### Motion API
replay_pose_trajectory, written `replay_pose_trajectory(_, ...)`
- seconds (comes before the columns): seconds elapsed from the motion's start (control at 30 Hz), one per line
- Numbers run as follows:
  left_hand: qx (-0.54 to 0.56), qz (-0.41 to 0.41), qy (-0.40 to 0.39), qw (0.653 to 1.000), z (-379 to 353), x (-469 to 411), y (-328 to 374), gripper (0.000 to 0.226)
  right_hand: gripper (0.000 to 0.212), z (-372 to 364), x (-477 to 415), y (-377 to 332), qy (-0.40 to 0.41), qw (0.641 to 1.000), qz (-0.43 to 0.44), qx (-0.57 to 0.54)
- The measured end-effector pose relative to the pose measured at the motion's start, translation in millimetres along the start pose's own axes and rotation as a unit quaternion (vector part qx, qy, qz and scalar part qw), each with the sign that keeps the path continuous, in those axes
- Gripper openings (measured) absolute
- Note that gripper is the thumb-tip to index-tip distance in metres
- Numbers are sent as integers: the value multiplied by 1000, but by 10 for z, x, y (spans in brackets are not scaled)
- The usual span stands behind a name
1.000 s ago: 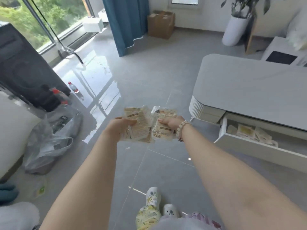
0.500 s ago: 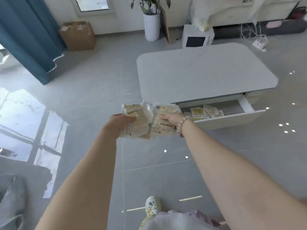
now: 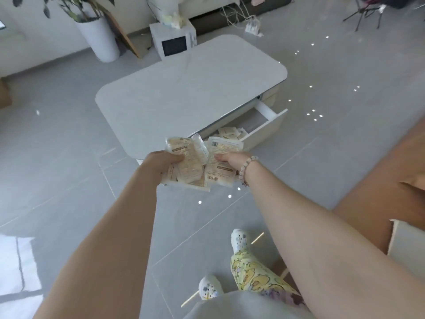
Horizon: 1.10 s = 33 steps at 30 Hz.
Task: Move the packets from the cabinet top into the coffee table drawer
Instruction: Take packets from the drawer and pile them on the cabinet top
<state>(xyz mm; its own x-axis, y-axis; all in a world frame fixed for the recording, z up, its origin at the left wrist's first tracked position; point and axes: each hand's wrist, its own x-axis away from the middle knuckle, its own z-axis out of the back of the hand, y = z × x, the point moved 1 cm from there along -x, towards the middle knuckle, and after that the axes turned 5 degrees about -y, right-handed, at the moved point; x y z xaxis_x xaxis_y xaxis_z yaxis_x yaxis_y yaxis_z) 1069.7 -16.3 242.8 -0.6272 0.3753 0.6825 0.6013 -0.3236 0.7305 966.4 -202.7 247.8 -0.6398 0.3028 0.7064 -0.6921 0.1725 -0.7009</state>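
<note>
The left hand point(image 3: 161, 161) was closed on one side of a loose stack of packets point(image 3: 197, 164), thumb on top and fingers beneath; the right hand point(image 3: 231, 158), with a bead bracelet point(image 3: 247, 168) at the wrist, pinched the other side the same way. The stack hung in the air between them, in front of the near corner of the table point(image 3: 184, 93) and just short of the drawer point(image 3: 264, 126).

The packets looked light, thin and limp, in smooth plastic wrap, so they would likely slide over one another and fan out; a squeeze through the whole stack, near the middle of each side, seemed the safest hold. They did not look fragile.

They were flat, pale cream and white sachets with tan labels and small print, too blurred to read, lying overlapped and askew. More of the same lay in the drawer, which stood pulled out at the table's near edge, its right end bare.
</note>
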Motion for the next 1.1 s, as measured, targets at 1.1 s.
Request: replay_pose_trajectory(1.1, -66, 32, -22, 997, -2056, -2107, 1720, 19, 51, 2181, -1710, -1208, 58, 993, -81, -62)
